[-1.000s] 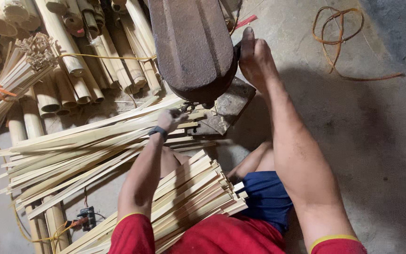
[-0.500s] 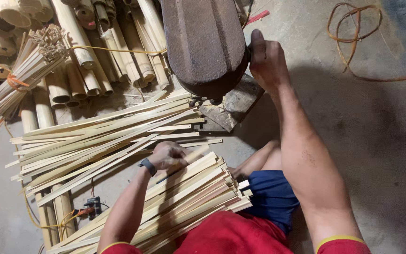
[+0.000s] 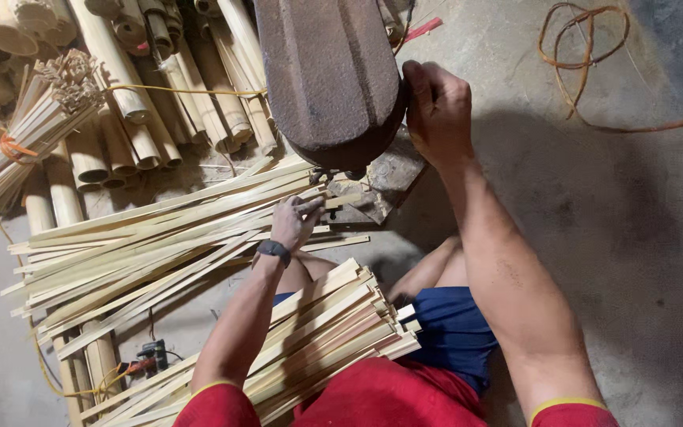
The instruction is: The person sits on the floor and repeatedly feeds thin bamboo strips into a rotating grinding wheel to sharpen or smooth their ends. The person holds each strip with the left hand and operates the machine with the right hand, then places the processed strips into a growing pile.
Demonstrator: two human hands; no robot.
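The left hand has come forward again from the pile of strips on the lap and is up at the foot of the machine, its grip pinched closed on a thin bamboo strip, feeding it in under the rusty brown machine housing. The strip lies almost level, its far end at the small metal base beneath the housing. A dark band sits on that wrist. The right hand hasn't budged: it is pressed to the right edge of the housing, fingers curled against it, clamped on nothing loose. Across the lap rests a thick bundle of split strips, over blue shorts. To the left, a loose fan of long strips spreads over the floor, with round bamboo poles stacked behind. A tied bundle lies far left, and an orange cord loops on the concrete.
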